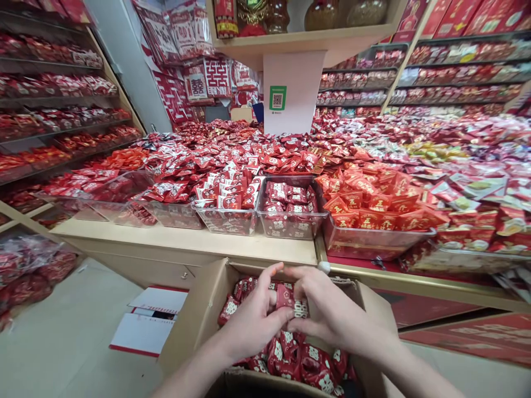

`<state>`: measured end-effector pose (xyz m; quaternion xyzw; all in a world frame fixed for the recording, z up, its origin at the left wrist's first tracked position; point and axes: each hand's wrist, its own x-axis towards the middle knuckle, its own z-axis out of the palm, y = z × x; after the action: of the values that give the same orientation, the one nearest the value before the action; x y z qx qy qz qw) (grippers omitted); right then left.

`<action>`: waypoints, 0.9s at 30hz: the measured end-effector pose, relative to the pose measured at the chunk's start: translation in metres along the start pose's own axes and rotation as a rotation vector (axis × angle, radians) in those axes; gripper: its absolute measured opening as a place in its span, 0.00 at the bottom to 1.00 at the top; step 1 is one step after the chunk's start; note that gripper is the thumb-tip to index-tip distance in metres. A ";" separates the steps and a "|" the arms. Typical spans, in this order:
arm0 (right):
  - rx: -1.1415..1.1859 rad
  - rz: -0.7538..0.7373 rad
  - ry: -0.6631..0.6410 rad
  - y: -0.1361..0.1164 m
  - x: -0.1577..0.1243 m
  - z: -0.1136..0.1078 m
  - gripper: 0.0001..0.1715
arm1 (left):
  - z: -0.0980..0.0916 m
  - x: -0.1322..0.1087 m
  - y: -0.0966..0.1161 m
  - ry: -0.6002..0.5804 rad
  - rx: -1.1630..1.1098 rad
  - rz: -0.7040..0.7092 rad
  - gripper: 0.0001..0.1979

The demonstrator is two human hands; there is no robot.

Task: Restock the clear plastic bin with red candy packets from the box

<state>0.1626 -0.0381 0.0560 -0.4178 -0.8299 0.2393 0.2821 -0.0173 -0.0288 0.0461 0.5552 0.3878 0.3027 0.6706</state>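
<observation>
My left hand (pixel 258 321) and my right hand (pixel 321 304) meet over an open cardboard box (pixel 188 326), fingers curled toward each other. Between them is a dark red candy packet (pixel 285 296) with white printed characters; both hands are closed on it. A second packet may be behind the fingers, but I cannot tell. Loose red packets (pixel 313 359) of the same look fill the box below and around my hands. Straight ahead on the counter, a clear plastic bin (pixel 292 221) holds matching dark red packets.
Beside that bin stand a bin of red-and-white packets (pixel 226 218) and one of orange-red packets (pixel 377 240). The counter edge (pixel 249 246) runs just beyond the box. Flat white-and-red cardboard (pixel 143 331) lies on the floor at left. Stocked shelves (pixel 53 99) line the wall.
</observation>
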 end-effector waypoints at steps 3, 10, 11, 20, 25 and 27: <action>-0.102 -0.028 -0.195 -0.006 0.009 -0.002 0.17 | 0.000 0.000 0.003 -0.008 -0.038 -0.007 0.31; -0.434 0.009 -0.184 0.000 0.079 -0.052 0.06 | -0.037 0.001 -0.004 0.184 0.028 0.073 0.27; -0.528 0.037 -0.142 0.010 0.098 -0.066 0.06 | -0.049 0.000 -0.013 0.248 0.085 0.078 0.26; -0.986 0.350 -0.318 0.141 0.235 -0.104 0.19 | -0.123 -0.015 -0.096 0.644 0.276 -0.019 0.28; -1.035 0.283 -0.333 0.159 0.245 -0.088 0.23 | -0.111 -0.013 -0.100 0.701 0.351 -0.012 0.22; -1.061 0.209 -0.295 0.159 0.244 -0.086 0.18 | -0.107 -0.012 -0.101 0.711 0.395 -0.001 0.20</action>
<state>0.1888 0.2635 0.0828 -0.5447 -0.8212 -0.1286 -0.1111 -0.1176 -0.0039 -0.0595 0.5339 0.6466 0.3950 0.3752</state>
